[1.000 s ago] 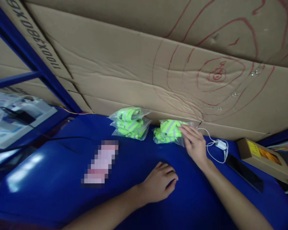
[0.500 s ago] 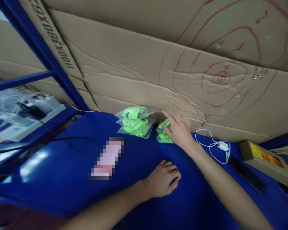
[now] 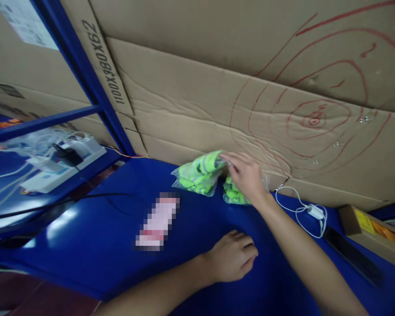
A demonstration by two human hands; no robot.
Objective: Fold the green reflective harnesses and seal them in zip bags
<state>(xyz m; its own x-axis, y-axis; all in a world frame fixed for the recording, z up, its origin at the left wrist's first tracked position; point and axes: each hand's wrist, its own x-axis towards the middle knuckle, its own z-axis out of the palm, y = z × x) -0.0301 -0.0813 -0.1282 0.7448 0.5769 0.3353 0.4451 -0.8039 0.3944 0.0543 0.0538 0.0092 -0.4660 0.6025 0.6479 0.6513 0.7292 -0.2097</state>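
Your right hand (image 3: 245, 175) pinches the edge of a clear, crinkled bag (image 3: 208, 163) of folded green cloth (image 3: 202, 165), tilted over the bagged stack (image 3: 199, 184). Your left hand (image 3: 233, 256) lies loosely closed on the smooth blue table (image 3: 98, 243).

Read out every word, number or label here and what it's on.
"1100X380X62": black print on the cardboard.
Possibly "2": red mark in the drawn target; the rest there is unclear.
Too small or blurred: yellow label on the box, white sheet, dark print below it.
Pixelated: pink rectangle.

Both hands (image 3: 233, 256) and slim forearms (image 3: 304, 243) are bare.
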